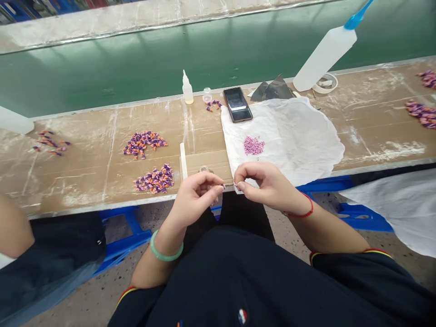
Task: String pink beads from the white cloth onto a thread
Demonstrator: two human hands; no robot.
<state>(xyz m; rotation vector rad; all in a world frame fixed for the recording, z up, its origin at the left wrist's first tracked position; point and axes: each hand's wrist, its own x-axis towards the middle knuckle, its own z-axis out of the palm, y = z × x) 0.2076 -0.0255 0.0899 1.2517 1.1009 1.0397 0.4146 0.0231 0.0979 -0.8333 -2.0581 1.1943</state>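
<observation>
Dark shirt nearest; beyond it, two pinching hands by a white cloth

Head view: the dark shirt point(221, 277) fills the foreground, on the near side of the white cloth point(303, 131). Just left of the cloth's near left corner, the left hand point(195, 197) pinches a tiny purple-pink piece point(224, 186) between thumb and forefinger. Over the cloth's near edge, the right hand point(267, 181) has thumb and forefinger pressed together on something minute; whether it joins the left hand's piece, I cannot tell.

Both pinches sit about at the table edge, so a slackened grip could drop the piece onto the lap or the speckled floor point(296, 236), where it would probably be hard to find. A heap of pink grains point(254, 145) lies loose on the cloth; should the right wrist drag the fabric, they might scatter. Left of the cloth, a nearer pile of purple-and-orange pieces point(155, 179) could be swept about by a careless left elbow. The slim dropper bottle point(187, 91), beyond the cloth's far left corner, might tip if bumped.

No writing is legible: the phone point(237, 105) on the cloth's far left corner shows nothing readable, the large bottle point(325, 59) beyond the cloth appears unlabelled, and the shirt's round badge point(242, 316) is too blurred to identify.
</observation>
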